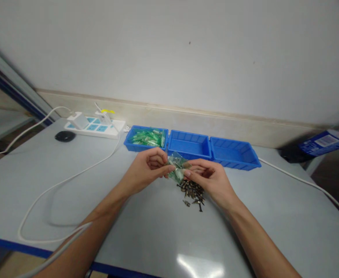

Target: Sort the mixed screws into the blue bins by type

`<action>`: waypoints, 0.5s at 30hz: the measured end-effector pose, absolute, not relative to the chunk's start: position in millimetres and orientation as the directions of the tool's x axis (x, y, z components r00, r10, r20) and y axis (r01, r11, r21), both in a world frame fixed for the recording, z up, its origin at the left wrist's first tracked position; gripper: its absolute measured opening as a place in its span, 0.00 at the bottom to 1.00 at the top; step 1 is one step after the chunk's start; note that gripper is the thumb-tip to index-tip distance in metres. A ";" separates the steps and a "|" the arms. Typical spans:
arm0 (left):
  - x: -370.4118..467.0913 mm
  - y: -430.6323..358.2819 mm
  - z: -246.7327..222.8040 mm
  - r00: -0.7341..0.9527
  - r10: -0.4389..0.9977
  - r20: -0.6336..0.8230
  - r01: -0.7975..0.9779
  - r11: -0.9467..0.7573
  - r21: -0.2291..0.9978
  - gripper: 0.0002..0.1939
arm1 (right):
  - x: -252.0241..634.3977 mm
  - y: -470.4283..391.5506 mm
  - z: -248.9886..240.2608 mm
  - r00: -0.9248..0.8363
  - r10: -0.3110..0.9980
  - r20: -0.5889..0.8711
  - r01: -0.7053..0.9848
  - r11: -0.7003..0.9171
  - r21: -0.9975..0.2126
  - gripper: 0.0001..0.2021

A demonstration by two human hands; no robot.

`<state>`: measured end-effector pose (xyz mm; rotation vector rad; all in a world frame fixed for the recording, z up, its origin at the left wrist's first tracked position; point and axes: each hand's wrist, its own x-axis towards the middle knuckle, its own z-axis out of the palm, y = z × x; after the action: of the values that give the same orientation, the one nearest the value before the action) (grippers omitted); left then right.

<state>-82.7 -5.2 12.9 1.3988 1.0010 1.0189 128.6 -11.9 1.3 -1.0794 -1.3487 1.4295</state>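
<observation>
Your L hand (pixel 150 168) grasped the L side of a small clear bag (pixel 175 158), thumb against fingers; your R hand (pixel 211 178) pinched the R side of same. Bag was betw. both hands, in front of the blue bins, approx. level w/ the gap betw. L and mid. Contents incl. pale pcs., too small to ID. Couldn't tell if bag touched the worktop (pixel 134 235).

Dark screws (pixel 192 189) lay in a loose pile on the worktop, just beside your R hand, w/ a few strays on the near side. Three blue bins stood in a row along the wall: L bin (pixel 134 147) held green packets (pixel 148 137); mid. bin (pixel 188 146) and R bin (pixel 233 154) adjoined.

Far L: white power strip (pixel 100 133), plugs fitted, black mouse-shaped obj. (pixel 65 136) just beside. Far R: dark bottle (pixel 320 145), blue label, tilted.
</observation>
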 end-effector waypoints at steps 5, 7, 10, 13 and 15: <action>-81.4 -8.2 11.2 0.208 0.968 0.139 0.119 -0.166 0.979 0.16 | 122.4 -14.4 3.3 -0.210 0.977 -0.023 -0.075 -0.039 -0.996 0.18; -84.8 -6.9 11.5 0.168 0.944 0.284 0.282 -0.322 0.904 0.13 | 119.9 -12.6 3.5 -0.156 0.988 -0.014 -0.063 -0.024 -0.998 0.18; -95.8 2.7 15.0 0.173 0.801 0.573 0.614 -0.543 0.573 0.09 | 115.0 -4.9 4.7 -0.026 1.000 -0.002 -0.031 -0.002 -1.000 0.18; -106.8 19.9 19.6 0.249 0.738 0.627 0.798 -0.523 0.299 0.13 | 107.2 6.5 9.2 0.058 0.998 0.029 -0.029 0.031 -0.999 0.19; -111.0 32.1 21.5 0.315 0.754 0.576 0.833 -0.511 0.213 0.18 | 101.0 13.9 13.8 0.089 0.994 0.062 -0.035 0.066 -0.997 0.20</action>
<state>-111.0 32.1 21.5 2.6451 1.6050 1.0421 101.0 13.9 13.8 -1.1750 -1.1467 1.1153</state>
